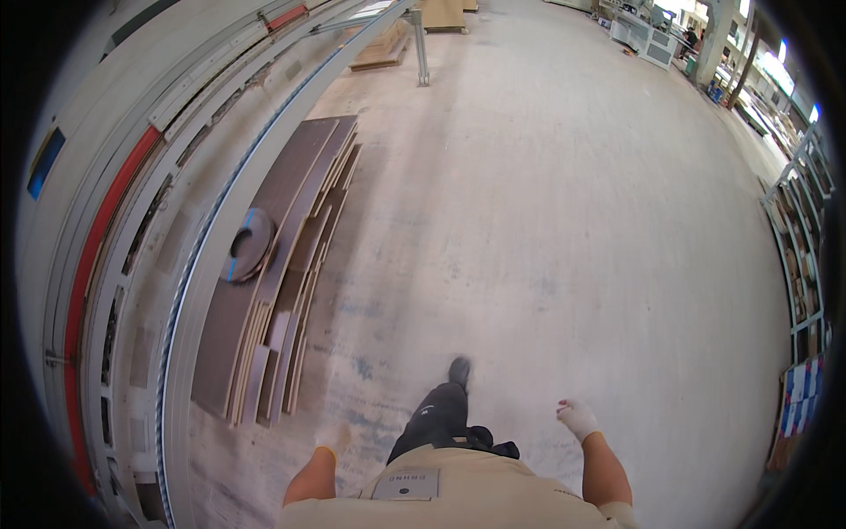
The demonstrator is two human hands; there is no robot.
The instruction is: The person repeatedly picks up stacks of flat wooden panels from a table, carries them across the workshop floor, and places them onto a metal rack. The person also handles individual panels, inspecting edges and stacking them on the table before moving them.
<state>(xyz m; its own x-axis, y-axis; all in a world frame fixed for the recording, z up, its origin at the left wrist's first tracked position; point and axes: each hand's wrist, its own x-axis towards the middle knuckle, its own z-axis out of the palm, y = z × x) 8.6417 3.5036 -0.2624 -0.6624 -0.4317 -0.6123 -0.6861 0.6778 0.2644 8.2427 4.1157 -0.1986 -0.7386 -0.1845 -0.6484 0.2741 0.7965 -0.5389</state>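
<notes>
My right hand (578,419) hangs out to the right of my body above the floor, in a whitish glove with reddish fingertips showing. Its fingers are loosely bent and a little apart, and I see nothing in them. On the other side, my left hand (333,435) is low beside my waist, also in a pale glove with a yellowish cuff. Motion smears its fingers, so their pose is unclear. Neither hand touches anything that I can see. The left one is nearest to a stack of brown boards (291,264) on the floor.
A coil of brown edging strip (248,245) lies on the boards. Along the left runs a long machine with a pale metal rail (231,207) and a red strip (97,256). A loaded rack (797,256) lines the right. Pallets (381,48) and a grey-white cabinet (643,40) stand farther off.
</notes>
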